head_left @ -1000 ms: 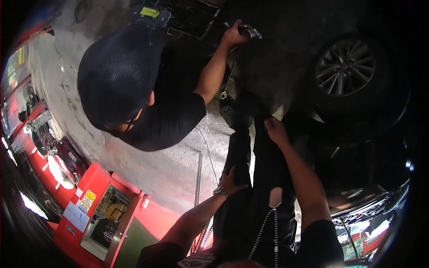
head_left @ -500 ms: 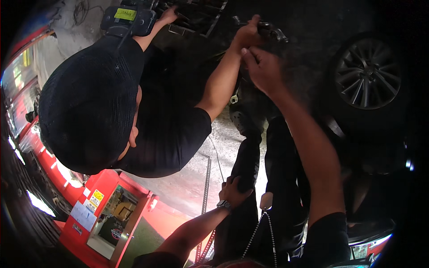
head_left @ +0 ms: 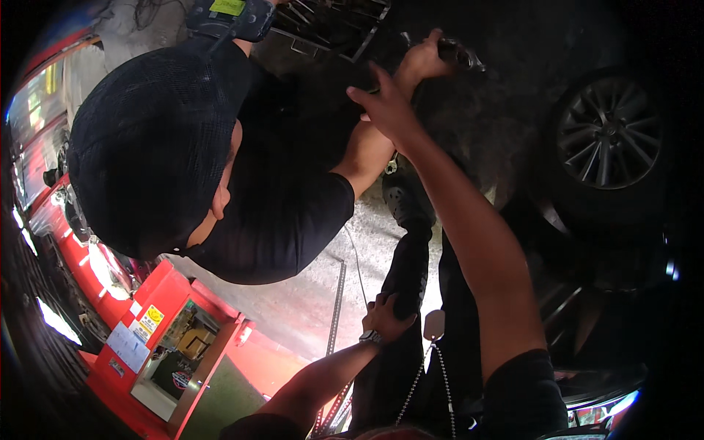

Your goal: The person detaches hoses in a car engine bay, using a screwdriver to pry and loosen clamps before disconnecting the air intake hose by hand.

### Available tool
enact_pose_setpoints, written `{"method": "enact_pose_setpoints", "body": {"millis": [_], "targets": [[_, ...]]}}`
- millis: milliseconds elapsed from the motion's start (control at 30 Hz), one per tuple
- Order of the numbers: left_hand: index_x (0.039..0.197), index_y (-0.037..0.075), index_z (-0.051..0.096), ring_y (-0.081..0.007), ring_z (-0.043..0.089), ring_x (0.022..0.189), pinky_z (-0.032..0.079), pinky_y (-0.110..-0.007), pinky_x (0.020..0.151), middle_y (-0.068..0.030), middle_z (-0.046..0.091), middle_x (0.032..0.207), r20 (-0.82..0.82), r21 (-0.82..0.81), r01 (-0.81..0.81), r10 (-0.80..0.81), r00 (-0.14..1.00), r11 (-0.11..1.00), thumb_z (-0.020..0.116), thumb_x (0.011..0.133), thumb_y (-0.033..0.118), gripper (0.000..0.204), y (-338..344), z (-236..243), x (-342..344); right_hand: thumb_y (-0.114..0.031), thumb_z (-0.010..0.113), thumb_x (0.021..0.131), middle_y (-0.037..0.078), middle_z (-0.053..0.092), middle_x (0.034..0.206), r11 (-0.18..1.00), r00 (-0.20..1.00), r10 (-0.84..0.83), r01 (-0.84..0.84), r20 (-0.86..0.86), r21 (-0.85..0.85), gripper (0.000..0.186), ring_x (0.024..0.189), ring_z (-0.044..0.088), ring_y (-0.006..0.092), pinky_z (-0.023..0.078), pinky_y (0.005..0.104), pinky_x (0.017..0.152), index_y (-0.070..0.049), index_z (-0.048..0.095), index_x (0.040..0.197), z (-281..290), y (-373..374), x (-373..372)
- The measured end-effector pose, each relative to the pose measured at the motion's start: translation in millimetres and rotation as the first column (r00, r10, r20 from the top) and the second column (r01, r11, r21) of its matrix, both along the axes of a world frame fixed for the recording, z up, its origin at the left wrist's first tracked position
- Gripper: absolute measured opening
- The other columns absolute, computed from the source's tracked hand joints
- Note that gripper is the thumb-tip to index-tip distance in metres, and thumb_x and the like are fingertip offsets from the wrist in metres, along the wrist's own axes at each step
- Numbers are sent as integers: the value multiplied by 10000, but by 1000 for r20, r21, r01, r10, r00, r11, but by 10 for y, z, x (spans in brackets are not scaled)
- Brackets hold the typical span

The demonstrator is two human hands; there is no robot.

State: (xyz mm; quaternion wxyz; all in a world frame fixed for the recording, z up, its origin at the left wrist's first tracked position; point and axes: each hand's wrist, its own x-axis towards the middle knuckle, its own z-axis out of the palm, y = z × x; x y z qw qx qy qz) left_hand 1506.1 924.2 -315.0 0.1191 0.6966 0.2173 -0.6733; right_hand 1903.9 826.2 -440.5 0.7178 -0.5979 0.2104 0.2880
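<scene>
in the head view, the person's right hand [head_left: 385,103] was up in the upper middle of the frame, fingers spread and loose, gripping nothing, just beside a co-worker's hand [head_left: 425,62]. that other hand was closed around a dark metal part [head_left: 460,53] at the top edge, right of centre. the person's left hand [head_left: 385,317] sat low in the middle of the frame, a watch on its wrist, its fingers curled against a black trouser leg [head_left: 407,271]; i could not tell whether it gripped the cloth or only rested there.

the co-worker, in a dark mesh cap [head_left: 147,139] and black shirt, filled the left half of the frame. a car wheel [head_left: 609,136] with silver spokes showed at the upper right. a red cabinet [head_left: 158,330] stood at the lower left on the grey floor [head_left: 308,293]. a thin bead chain [head_left: 422,374] hung near the bottom centre.
</scene>
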Motion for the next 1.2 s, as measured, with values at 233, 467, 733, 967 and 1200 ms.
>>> {"method": "enact_pose_setpoints", "body": {"millis": [233, 467, 733, 967, 1200], "targets": [[1461, 190, 531, -450, 543, 1278, 548, -562, 974, -139, 476, 1513, -73, 49, 71, -67, 995, 996, 774, 751, 611, 860, -19, -12, -86, -346, 758, 920, 188, 325, 1644, 997, 997, -59, 61, 42, -55, 869, 1313, 565, 282, 597, 380, 847, -66, 306, 1608, -2, 142, 305], [1451, 200, 541, -457, 528, 1290, 534, -569, 998, -140, 475, 1520, -162, 119, -180, 198, 967, 976, 768, 758, 593, 828, -74, -11, 10, -331, 720, 843, 227, 709, 1237, 954, 999, 48, -38, 25, -298, 823, 965, 739, 318, 578, 398, 792, -50, 421, 1557, -414, 9, 821], [1447, 206, 539, -455, 518, 1302, 524, -570, 1015, -138, 466, 1523, 132, -31, -55, 58, 990, 998, 763, 768, 586, 810, -107, 159, 7, -168, 596, 830, 187, 712, 1087, 834, 930, 358, -279, 81, -476, 701, 832, 707, 283, 558, 386, 680, -130, 508, 1524, -331, -106, 1049], [1451, 219, 529, -452, 503, 1325, 518, -577, 1025, -139, 458, 1521, 150, -38, -118, 122, 981, 992, 757, 777, 582, 798, -48, 94, -92, -60, 560, 843, 101, 668, 745, 848, 930, 367, -331, 7, -413, 756, 570, 601, 212, 464, 378, 527, -260, 466, 1566, -193, -46, 1000], [1448, 220, 529, -451, 492, 1336, 519, -577, 1022, -143, 451, 1523, -29, 62, -220, 222, 975, 973, 761, 781, 567, 786, -97, 28, -139, -8, 541, 916, 110, 688, 810, 708, 805, 573, -581, -155, -401, 764, 622, 623, 226, 461, 378, 534, -390, 433, 1569, -504, -85, 1089]]}}
